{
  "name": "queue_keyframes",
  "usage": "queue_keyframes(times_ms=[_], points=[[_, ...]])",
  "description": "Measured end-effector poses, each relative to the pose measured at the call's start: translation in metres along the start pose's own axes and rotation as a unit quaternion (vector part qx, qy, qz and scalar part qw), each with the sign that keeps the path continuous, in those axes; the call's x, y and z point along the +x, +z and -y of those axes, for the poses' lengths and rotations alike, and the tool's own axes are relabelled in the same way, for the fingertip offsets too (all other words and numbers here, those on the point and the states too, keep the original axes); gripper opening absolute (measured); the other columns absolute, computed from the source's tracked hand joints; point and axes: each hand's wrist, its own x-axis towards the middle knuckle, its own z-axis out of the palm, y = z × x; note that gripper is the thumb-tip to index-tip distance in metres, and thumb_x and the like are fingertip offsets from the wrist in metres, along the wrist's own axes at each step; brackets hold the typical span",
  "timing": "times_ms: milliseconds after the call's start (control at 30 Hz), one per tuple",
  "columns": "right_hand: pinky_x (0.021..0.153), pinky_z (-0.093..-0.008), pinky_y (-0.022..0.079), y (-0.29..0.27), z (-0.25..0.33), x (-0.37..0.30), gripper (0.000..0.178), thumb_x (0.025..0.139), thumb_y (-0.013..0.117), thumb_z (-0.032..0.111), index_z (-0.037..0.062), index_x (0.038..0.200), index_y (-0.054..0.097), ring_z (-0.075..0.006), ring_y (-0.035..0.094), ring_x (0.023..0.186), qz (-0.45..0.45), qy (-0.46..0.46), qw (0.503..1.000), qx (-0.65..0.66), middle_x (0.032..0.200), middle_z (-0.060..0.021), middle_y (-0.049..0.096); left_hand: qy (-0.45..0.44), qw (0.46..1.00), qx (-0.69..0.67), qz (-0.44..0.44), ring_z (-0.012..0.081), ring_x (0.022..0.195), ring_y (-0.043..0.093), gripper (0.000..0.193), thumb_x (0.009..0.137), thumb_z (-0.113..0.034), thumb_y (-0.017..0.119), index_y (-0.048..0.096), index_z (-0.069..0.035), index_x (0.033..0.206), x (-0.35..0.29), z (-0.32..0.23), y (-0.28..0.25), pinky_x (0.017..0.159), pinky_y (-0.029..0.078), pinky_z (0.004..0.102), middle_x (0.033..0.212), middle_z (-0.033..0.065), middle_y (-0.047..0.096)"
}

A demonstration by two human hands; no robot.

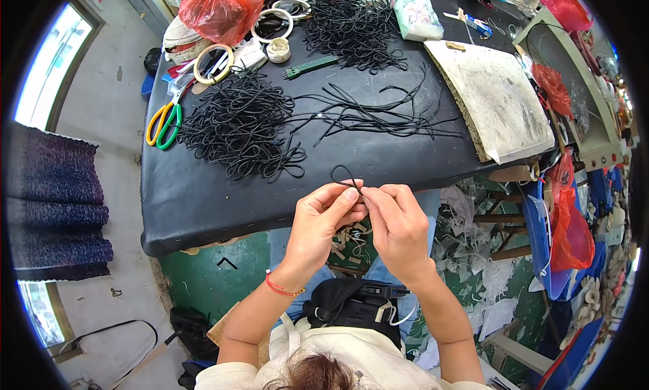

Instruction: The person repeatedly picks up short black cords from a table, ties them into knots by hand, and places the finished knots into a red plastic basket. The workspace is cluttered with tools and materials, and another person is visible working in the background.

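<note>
Between my two hands, just off the table's near edge, is a thin black cord (342, 170) bent into a small loop. My left hand (326, 211) pinches the loop between thumb and fingers. Close against it, my right hand (395, 217) has thumb and forefinger closed on the same cord at the base of the loop. Beyond my hands, several loose straight black cords (378, 119) lie across the black table (209, 211). Left of them sits a tangled pile of looped black cords (236, 123), and a second looped pile (351, 31) lies farther back.
Yellow-and-green-handled scissors (164, 125) lie at the table's left edge. A green tool (311, 67), tape rolls (213, 64) and a red plastic bag (220, 11) are farther back. A stained pale board (490, 99) covers the right side. Scraps (483, 275) litter the green floor.
</note>
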Motion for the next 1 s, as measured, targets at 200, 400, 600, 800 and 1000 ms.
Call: queue_keyframes(times_ms=[200,400,600,800,1000], points=[[0.058,-0.0335,0.047,0.003,0.004,0.000,0.025,0.071,0.064,-0.003,-0.0003,0.095,0.061,-0.0240,0.057,0.070,0.014,-0.019,1.000,0.009,0.080,-0.0098,0.054,0.060,0.998,-0.026,-0.022,0.0122,0.082,0.061,0.015,0.091,-0.013,0.053,0.058,-0.003,0.099,0.001,0.003,-0.003,0.081,0.050,0.0274,0.092,0.0052,0.062],[0.058,-0.0323,0.047,-0.014,-0.007,0.000,0.026,0.070,0.065,-0.005,0.0005,0.095,0.062,-0.0237,0.056,0.069,0.024,-0.030,0.999,-0.008,0.079,-0.0092,0.055,-0.062,0.996,-0.063,0.002,0.0063,0.070,0.056,0.012,0.090,-0.016,0.054,0.058,-0.006,0.096,0.003,-0.017,-0.017,0.076,0.051,0.0277,0.084,0.0005,0.059],[0.059,-0.0325,0.048,-0.007,-0.005,0.007,0.025,0.067,0.065,-0.004,0.0004,0.092,0.061,-0.0238,0.056,0.070,-0.005,-0.090,0.996,-0.005,0.080,-0.0090,0.055,-0.111,0.992,-0.031,0.052,0.0100,0.076,0.061,0.012,0.089,-0.012,0.056,0.061,-0.002,0.094,-0.003,-0.018,-0.008,0.070,0.054,0.0245,0.084,0.0047,0.063],[0.059,-0.0320,0.047,-0.005,-0.006,0.002,0.026,0.066,0.065,-0.003,0.0000,0.092,0.061,-0.0228,0.056,0.069,-0.009,-0.074,0.997,-0.005,0.080,-0.0084,0.055,-0.080,0.995,0.010,0.066,0.0091,0.071,0.058,0.014,0.089,-0.013,0.058,0.061,0.000,0.093,-0.005,-0.012,-0.010,0.069,0.050,0.0222,0.081,0.0049,0.062],[0.060,-0.0317,0.042,-0.015,-0.008,0.002,0.024,0.067,0.063,0.001,0.0008,0.091,0.062,-0.0209,0.053,0.067,0.030,-0.105,0.993,-0.051,0.078,-0.0066,0.055,-0.002,0.994,0.110,0.026,0.0093,0.069,0.058,0.016,0.091,-0.011,0.052,0.059,0.003,0.093,-0.006,-0.008,-0.003,0.067,0.049,0.0234,0.081,0.0059,0.062]])
